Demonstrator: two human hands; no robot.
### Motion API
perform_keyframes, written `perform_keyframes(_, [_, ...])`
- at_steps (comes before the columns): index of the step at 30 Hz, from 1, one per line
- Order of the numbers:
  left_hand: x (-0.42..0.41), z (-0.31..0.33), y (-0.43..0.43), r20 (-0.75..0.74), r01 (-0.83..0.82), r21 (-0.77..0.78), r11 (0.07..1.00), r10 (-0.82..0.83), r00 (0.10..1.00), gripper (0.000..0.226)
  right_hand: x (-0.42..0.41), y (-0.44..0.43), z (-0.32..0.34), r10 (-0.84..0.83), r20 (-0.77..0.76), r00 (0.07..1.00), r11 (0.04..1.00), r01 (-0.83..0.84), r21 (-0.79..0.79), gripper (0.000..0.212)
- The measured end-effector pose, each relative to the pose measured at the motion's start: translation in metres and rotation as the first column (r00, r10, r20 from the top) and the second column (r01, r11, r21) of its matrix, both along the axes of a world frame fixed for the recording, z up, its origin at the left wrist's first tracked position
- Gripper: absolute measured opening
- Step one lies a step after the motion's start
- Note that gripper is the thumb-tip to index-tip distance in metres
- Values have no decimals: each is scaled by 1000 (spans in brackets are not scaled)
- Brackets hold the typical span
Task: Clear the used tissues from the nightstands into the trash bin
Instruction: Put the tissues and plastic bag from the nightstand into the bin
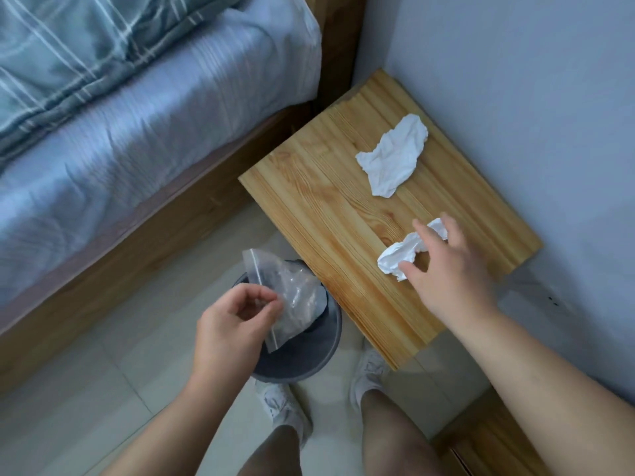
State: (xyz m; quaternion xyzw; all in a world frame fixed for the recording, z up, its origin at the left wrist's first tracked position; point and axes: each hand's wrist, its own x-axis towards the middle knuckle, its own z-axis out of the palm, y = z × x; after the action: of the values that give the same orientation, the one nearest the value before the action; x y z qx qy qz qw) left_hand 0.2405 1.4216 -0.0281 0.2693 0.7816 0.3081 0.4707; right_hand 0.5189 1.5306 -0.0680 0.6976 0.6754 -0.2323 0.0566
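Neither tissue here is binned yet, so I'd say most of this nightstand's clearing is left to do. The crumpled tissue [409, 250], white and twisted, lies right of centre on the worktop [326, 214]. The right grip [446, 269] is spread over it, not yet closed. A flatter tissue [391, 154] lies above it, well apart. At lower centre, the left grip [230, 324] pinches a clear zip bag [292, 297] over the grey trash bin [309, 365].

Nightstand [326, 218] holds a far tissue [391, 156], a near tissue [398, 257].
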Motion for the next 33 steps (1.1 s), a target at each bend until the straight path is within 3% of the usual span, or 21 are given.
perform_keyframes(3, [11, 9, 13, 51, -20, 41, 999, 18, 999, 21, 6, 9, -15, 24, 16, 1000, 999, -24, -28, 62])
perform_keyframes(6, [19, 10, 19, 92, -68, 57, 996, 63, 994, 25, 12, 9, -23, 67, -63, 996, 995, -63, 72, 19])
perform_keyframes(8, [23, 11, 20, 116, -82, 68, 994, 74, 990, 31, 15, 8, -22, 94, -86, 992, 991, -85, 99, 3])
perform_keyframes(15, [21, 25, 19, 223, -152, 95, 984, 128, 966, 68, -2, 8, 31, 102, -287, 952, 968, -29, 249, 9])
perform_keyframes(22, [-8, 48, -2, 298, -320, 94, 943, 280, 913, 65, -56, 6, 107, 208, -544, 813, 924, 19, 382, 3])
perform_keyframes(26, [-37, 51, -28, 269, -366, 68, 928, 336, 903, 91, -93, -8, 129, 281, -578, 766, 890, 17, 456, 3])
perform_keyframes(28, [-50, 48, -41, 257, -388, 54, 920, 363, 896, 79, -111, -19, 128, 281, -603, 747, 892, 29, 452, 8])
perform_keyframes(31, [-66, 35, -59, 251, -406, 20, 913, 389, 887, 31, -134, -38, 117, 244, -643, 726, 921, 35, 389, 14])
perform_keyframes(33, [-75, 19, -71, 237, -410, -12, 912, 401, 885, 21, -145, -52, 103, 196, -662, 723, 942, 48, 331, 11])
